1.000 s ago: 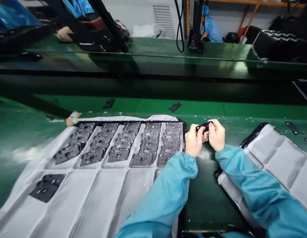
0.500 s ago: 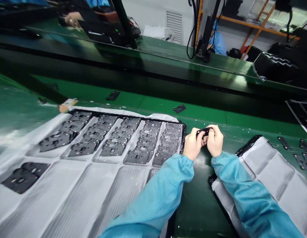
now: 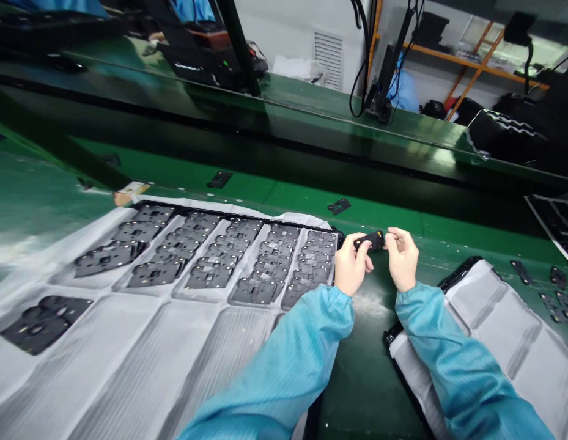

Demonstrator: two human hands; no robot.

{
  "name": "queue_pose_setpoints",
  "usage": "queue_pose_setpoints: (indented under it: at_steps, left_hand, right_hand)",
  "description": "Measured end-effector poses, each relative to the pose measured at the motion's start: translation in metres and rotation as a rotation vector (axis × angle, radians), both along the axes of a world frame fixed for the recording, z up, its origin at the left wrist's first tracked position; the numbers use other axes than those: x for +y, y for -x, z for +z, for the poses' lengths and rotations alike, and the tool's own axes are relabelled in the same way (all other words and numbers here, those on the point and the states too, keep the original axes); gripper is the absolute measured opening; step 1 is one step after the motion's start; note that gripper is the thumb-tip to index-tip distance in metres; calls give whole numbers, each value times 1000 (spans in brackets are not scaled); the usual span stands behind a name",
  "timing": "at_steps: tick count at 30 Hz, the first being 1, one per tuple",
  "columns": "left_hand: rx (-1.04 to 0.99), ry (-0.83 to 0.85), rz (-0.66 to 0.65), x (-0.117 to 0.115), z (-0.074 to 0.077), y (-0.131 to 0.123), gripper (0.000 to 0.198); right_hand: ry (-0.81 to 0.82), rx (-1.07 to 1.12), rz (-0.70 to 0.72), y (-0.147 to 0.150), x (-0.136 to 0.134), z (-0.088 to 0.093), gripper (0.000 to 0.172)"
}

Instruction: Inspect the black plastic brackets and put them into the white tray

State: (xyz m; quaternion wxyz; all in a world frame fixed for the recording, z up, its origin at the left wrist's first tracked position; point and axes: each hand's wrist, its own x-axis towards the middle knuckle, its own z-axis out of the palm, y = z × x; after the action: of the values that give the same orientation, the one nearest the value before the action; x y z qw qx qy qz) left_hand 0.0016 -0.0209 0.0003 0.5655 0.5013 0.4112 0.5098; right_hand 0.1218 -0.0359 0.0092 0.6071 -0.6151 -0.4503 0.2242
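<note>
Our right hand (image 3: 402,260) has moved outward, fingers bunched, grip unclear, while our left hand (image 3: 350,266) pinches the black plate (image 3: 372,240) endwise beside the tray (image 3: 192,348), likely to bare its face.

In front of you, a green table (image 3: 357,373) stretched below a raised green ledge (image 3: 302,91), whose surface caught pale reflections of light. Beyond it you faced a whitish wall (image 3: 284,27) with a slatted vent (image 3: 328,61), and to its right stood orange-framed shelving (image 3: 449,57).
</note>
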Motion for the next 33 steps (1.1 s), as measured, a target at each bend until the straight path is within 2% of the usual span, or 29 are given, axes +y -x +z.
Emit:
queue_pose_setpoints:
  at_steps: [4,7,14,21,27,33]
  left_hand:
    - [-20,-3,-12,0,1,0,31]
    - [10,-20,-13,-1,1,1,30]
    - [-10,-15,-22,-1,1,1,29]
    - [-113,42,-158,2,6,2,31]
    - [-164,80,-146,3,8,2,34]
    - [-175,86,-211,4,8,2,33]
  right_hand:
    - [63,45,126,1,-1,1,17]
    - [37,6,109,0,-1,-1,13]
    - [44,76,133,0,-2,2,20]
    - [55,199,106,-1,-1,-2,25]
    - [49,228,191,0,-2,3,23]
    - [33,246,101,3,-3,5,21]
